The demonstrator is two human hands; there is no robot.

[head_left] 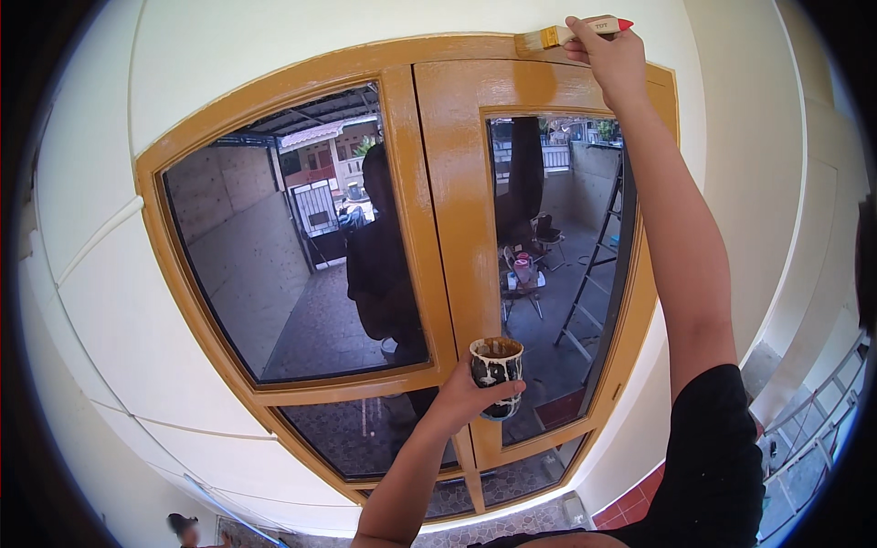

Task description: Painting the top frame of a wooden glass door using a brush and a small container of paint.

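Note:
My right hand [605, 53] is raised to the top of the window frame, its fingers closed round the handle of a paintbrush [551, 37]. The handle is pale with a red tip, and the bristles rest against the top rail of the brown wooden window frame [454, 228]. Lower down, in front of the right pane, my left hand [470, 399] grips a dark paint cup [498, 367]. White drips run down its outside, and brown paint shows inside the rim. Fresh-looking gloss covers parts of the frame's upper rail.
Cream wall [210, 32] surrounds the frame. The left glass pane [301, 247] and right glass pane [557, 274] mirror a yard, a ladder and a dark figure. A metal ladder [813, 420] stands at the lower right. Part of a person [183, 528] shows at the lower left.

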